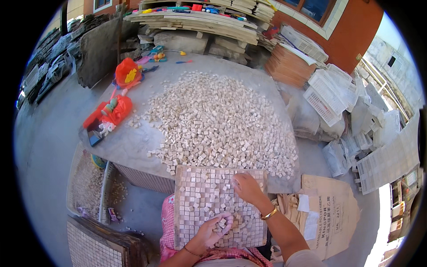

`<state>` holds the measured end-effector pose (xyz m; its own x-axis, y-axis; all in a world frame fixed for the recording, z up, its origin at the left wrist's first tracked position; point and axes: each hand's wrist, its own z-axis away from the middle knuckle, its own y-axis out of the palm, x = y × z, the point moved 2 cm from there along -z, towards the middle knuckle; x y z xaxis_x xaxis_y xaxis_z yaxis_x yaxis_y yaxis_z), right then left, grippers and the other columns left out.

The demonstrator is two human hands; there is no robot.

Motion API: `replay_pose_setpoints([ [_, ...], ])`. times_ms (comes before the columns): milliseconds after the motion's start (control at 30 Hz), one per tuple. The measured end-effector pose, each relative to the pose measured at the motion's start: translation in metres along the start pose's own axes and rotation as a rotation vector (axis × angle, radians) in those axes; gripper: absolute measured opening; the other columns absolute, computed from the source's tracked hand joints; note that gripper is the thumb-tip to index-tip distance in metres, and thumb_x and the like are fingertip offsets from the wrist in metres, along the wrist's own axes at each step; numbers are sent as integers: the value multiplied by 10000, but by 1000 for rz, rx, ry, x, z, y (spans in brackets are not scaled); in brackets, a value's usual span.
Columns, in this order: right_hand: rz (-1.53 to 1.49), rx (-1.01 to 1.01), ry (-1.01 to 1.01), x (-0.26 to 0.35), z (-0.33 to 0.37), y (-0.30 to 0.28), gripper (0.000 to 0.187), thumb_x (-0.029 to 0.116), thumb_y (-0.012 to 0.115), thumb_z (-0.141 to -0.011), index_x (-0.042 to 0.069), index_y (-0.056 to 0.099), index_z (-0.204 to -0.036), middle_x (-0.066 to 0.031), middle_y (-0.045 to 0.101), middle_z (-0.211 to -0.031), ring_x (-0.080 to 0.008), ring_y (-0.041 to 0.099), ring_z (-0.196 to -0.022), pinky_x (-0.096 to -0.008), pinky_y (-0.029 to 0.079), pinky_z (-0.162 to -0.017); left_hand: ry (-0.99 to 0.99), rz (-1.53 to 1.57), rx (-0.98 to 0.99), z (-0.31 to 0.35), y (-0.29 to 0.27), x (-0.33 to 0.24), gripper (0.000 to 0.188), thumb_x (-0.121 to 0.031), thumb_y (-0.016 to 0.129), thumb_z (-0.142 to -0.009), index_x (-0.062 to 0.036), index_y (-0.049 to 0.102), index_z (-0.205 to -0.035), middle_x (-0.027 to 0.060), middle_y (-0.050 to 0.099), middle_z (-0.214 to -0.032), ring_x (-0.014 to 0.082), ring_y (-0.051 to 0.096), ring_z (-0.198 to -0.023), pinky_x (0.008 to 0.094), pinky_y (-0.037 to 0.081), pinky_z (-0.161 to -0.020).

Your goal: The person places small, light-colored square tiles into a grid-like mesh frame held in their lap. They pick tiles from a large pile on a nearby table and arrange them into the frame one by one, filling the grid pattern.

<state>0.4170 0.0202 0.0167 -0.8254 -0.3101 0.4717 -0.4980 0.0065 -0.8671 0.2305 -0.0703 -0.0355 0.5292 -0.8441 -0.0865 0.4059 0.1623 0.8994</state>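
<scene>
A square grid tray (178,204) rests on my lap, its cells partly filled with small pale stone cubes. More loose stone cubes (238,226) lie heaped over its lower right part. Cupped above the tray's lower edge, my left hand (208,233) has its fingers curled around a few stone cubes (221,224). My right hand (247,188) is at the upper right of the grid, fingers drawn together and touching or just over the cells. Whatever sits between those fingertips is hidden.
A big heap of stone cubes (218,115) covers the grey table (133,153) beyond the tray. Red bags and toys (116,109) lie on its left side. Left below stand a white bin (73,191) and stacked filled trays (95,242). Flattened cardboard (333,218) lies right.
</scene>
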Motion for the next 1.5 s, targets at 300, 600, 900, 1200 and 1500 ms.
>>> replay_pose_setpoints([
  [300, -101, 39, 124, 6, 24, -21, 176, 101, 583, -793, 30, 608, -953, -124, 594, -868, -315, 577, -819, -368, 473, -719, -43, -33, 80, -5, -2, 7, 298, -200, 480, -920, 26, 503, -1113, 61, 525, -916, 117, 509, -746, 212, 459, -646],
  [600, 49, -120, 140, 1, 30, 18, 213, 80, 566, -791, 49, 604, -998, -112, 544, -907, -308, 554, -859, -389, 466, -736, -160, 165, 144, -2, -12, 6, 231, -216, 493, -907, -2, 521, -989, 38, 476, -738, 96, 407, -539, 197, 337, -469],
  [900, -178, -126, 263, -9, 24, 19, 157, 29, 624, -710, 35, 540, -842, -119, 529, -853, -305, 552, -800, -389, 461, -689, -147, 142, 25, -3, -10, 6, 235, -212, 490, -908, 1, 523, -999, 67, 502, -747, 126, 430, -599, 208, 357, -483],
  [1200, -88, -85, 278, 4, 27, 9, 187, 82, 600, -744, 45, 601, -927, -135, 587, -900, -297, 591, -785, -393, 474, -674, -102, 121, 61, -7, -16, 6, 229, -212, 499, -909, 6, 522, -975, 67, 508, -773, 126, 441, -610, 209, 364, -479],
  [1500, -65, -54, 307, 7, 32, 21, 186, 150, 661, -750, 44, 621, -898, -113, 601, -851, -281, 592, -743, -365, 476, -662, -80, 161, 34, -8, -23, 3, 273, -180, 470, -916, 29, 521, -1083, 100, 570, -900, 189, 565, -804, 273, 512, -723],
])
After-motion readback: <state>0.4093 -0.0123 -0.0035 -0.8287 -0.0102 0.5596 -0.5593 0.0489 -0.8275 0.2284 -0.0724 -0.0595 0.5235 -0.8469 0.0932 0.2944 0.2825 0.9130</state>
